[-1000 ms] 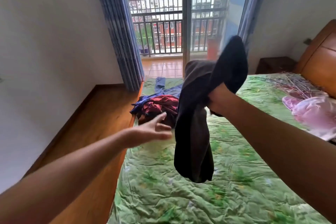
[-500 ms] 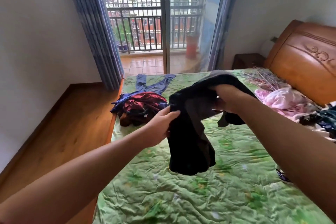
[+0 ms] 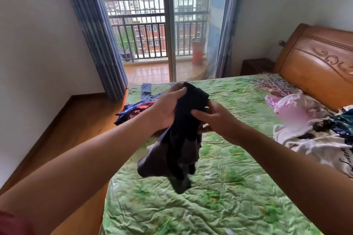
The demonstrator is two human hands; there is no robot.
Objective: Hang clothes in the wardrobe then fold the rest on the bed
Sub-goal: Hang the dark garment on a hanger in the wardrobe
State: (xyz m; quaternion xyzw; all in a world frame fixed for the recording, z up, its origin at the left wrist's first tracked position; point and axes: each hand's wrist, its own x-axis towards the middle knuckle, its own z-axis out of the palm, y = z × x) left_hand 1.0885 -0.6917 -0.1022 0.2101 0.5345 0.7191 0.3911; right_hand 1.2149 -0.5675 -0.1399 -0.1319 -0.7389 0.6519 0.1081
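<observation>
Gripping dark garment [image 3: 181,145] from both sides, held in air above middle of bed [image 3: 229,206], nearer its left edge. Left hand [image 3: 164,109] fingers curled over bunched top. Right hand [image 3: 217,120] fingers pinch opposite side, thumb beneath. Loose cloth hangs below both hands. Half second ago hands were apart, garment spread between them; now close together, cloth gathered narrow.

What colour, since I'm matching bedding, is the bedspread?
The bedspread is bright green with a darker leafy print, seen clearly in the head view.
</observation>
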